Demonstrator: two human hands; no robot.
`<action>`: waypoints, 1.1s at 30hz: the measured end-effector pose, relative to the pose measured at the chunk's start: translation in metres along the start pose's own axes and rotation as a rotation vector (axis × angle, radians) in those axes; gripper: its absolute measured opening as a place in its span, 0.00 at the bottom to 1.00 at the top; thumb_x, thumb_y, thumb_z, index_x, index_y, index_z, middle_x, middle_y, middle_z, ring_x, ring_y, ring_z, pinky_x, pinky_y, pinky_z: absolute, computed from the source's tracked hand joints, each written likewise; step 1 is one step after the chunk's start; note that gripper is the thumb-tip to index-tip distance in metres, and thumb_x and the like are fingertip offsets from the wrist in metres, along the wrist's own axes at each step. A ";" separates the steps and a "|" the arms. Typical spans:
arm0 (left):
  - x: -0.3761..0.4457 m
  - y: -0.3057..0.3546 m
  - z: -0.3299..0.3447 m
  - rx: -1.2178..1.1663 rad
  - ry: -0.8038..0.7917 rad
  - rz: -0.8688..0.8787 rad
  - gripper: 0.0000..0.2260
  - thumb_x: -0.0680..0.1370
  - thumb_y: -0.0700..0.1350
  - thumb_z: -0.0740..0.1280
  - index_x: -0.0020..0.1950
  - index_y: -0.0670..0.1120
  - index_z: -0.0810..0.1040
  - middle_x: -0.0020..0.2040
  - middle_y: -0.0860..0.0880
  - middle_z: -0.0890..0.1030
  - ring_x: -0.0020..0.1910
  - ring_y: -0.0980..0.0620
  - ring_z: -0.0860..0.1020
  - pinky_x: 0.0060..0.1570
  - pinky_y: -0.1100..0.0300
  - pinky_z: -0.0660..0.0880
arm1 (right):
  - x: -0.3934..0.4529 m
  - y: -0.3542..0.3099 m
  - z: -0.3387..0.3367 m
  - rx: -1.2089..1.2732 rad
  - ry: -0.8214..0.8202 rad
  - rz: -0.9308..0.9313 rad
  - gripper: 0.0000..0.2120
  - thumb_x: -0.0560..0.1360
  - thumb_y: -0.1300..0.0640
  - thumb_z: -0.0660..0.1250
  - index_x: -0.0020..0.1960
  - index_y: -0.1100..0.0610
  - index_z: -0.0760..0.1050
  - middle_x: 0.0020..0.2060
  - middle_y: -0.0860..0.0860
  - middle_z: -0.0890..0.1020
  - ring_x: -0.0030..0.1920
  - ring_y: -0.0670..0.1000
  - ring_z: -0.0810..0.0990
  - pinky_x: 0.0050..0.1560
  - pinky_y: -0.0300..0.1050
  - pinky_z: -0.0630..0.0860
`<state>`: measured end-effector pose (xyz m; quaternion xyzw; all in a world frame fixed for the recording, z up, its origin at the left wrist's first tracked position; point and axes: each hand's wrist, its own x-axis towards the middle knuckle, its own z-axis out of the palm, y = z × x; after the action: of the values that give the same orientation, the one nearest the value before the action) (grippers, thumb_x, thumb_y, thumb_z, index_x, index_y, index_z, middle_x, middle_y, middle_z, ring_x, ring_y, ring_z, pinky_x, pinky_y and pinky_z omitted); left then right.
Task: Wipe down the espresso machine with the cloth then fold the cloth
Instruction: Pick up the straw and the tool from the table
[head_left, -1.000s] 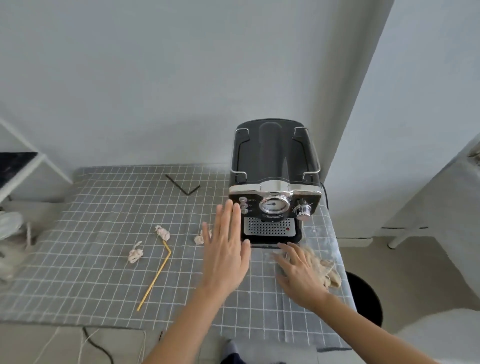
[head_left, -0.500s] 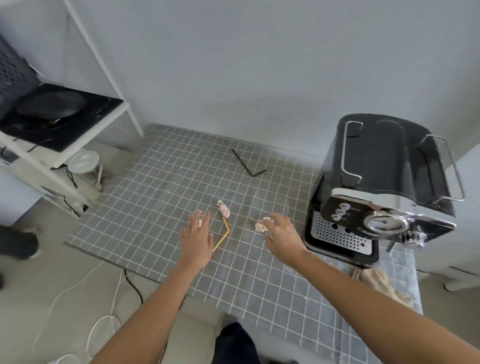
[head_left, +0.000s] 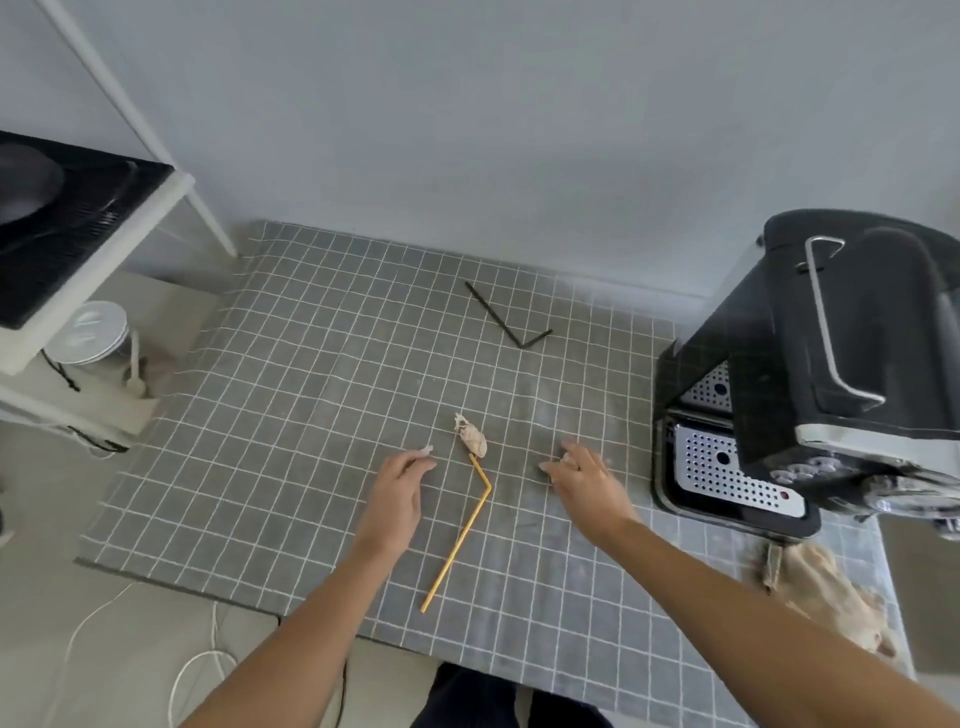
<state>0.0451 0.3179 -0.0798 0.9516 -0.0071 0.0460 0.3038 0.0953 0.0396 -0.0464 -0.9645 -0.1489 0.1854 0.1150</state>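
While your arms are reaching out over the bench (head_left: 311, 415) with its grey checked covering, your left hand (head_left: 395, 493) is hovering palm down with its fingers loosely curled, the fingertips touching a small crumpled paper scrap (head_left: 427, 449) that is mostly hidden beneath them. Your right hand (head_left: 587, 488) is lying low with the fingers slightly apart, covering another pale scrap (head_left: 568, 458); whether it is pinching that scrap you cannot tell. Between your two hands a third crumpled wad (head_left: 471, 435) is lying just beyond the bent end of a yellow straw (head_left: 462, 535), which is running back toward you. A black bent straw (head_left: 506, 322) is lying well apart, near the wall. The espresso machine (head_left: 841, 364) is standing at the right edge of the bench, its perforated drip tray (head_left: 727, 473) facing you. The cloth (head_left: 826, 592) is sitting bunched up on the bench in front of the machine, near the right corner, with neither hand touching it.
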 end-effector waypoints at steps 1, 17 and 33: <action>0.009 0.006 -0.002 -0.011 0.022 0.027 0.17 0.74 0.29 0.64 0.61 0.41 0.78 0.59 0.46 0.76 0.59 0.51 0.74 0.63 0.57 0.72 | -0.001 0.002 0.001 0.003 0.004 0.002 0.21 0.78 0.65 0.64 0.68 0.51 0.74 0.74 0.54 0.65 0.71 0.57 0.65 0.59 0.53 0.78; 0.065 0.036 0.041 0.104 -0.073 0.061 0.12 0.75 0.54 0.65 0.40 0.46 0.71 0.50 0.48 0.74 0.51 0.49 0.71 0.49 0.53 0.74 | 0.093 -0.019 -0.059 0.027 0.121 0.101 0.13 0.82 0.57 0.55 0.60 0.61 0.73 0.57 0.59 0.70 0.58 0.59 0.71 0.54 0.50 0.73; 0.010 0.034 -0.009 -0.131 -0.006 -0.188 0.10 0.73 0.46 0.73 0.36 0.43 0.75 0.35 0.49 0.74 0.31 0.53 0.72 0.32 0.61 0.68 | 0.182 -0.036 -0.053 -0.042 0.023 0.151 0.31 0.77 0.67 0.64 0.77 0.63 0.55 0.77 0.59 0.51 0.71 0.65 0.65 0.65 0.55 0.72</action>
<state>0.0529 0.2957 -0.0516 0.9263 0.0783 0.0140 0.3684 0.2691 0.1239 -0.0473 -0.9773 -0.0784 0.1791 0.0822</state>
